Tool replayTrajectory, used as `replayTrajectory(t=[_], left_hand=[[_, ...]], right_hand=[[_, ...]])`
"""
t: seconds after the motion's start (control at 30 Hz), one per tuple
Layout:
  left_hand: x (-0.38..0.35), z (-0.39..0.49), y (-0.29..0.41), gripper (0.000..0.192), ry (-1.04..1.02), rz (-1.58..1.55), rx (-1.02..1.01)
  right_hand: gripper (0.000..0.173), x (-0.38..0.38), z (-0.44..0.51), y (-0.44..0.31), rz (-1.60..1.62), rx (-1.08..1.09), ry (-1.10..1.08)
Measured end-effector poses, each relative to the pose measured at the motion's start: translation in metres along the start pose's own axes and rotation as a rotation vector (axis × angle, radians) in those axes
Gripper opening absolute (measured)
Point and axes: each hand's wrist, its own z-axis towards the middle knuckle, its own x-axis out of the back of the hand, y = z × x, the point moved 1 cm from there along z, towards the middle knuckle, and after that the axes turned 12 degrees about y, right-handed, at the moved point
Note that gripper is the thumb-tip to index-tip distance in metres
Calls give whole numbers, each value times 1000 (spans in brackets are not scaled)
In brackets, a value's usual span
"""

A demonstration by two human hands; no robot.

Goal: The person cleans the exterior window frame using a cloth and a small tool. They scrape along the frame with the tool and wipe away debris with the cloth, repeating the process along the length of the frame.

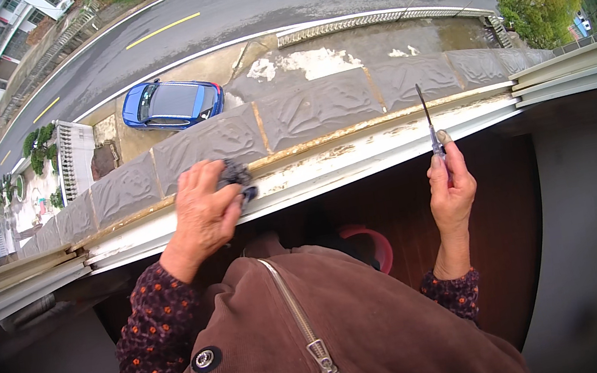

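My left hand (pixel 204 214) is closed around a dark, rumpled cloth (pixel 234 174), pressed down on the white window sill track (pixel 351 153) at its outer edge. Part of the cloth sticks out to the right of the fingers. At the right, my right hand (pixel 449 182) holds a slim screwdriver (pixel 429 122) by its clear handle, the thin dark shaft pointing up and away over the sill. The track bears brown dirt marks, and a yellowed, flaking strip (pixel 320 140) runs along its outer side.
Beyond the track lies a ledge of grey tiles (pixel 316 107) with an open drop behind it. Far below are a blue car (pixel 172 104) and a road (pixel 250 4). White window frames (pixel 568 69) border both ends. Inside, a pink basin (pixel 380 249) stands on the dark reddish floor (pixel 413 227).
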Motion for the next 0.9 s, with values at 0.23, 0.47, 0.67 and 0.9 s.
replayTrajectory(t=[0.23, 0.47, 0.67, 0.9], left_hand=[[112, -110, -107, 10, 17, 277, 165], [165, -101, -138, 17, 22, 785, 388], [87, 7, -29, 12, 189, -403, 146], [-60, 132, 109, 23, 240, -446, -315]], right_hand=[[36, -32, -44, -18, -57, -42, 57], [39, -33, -80, -42, -152, 93, 103], [40, -5, -88, -46, -172, 45, 136], [39, 43, -98, -50, -187, 1, 243]])
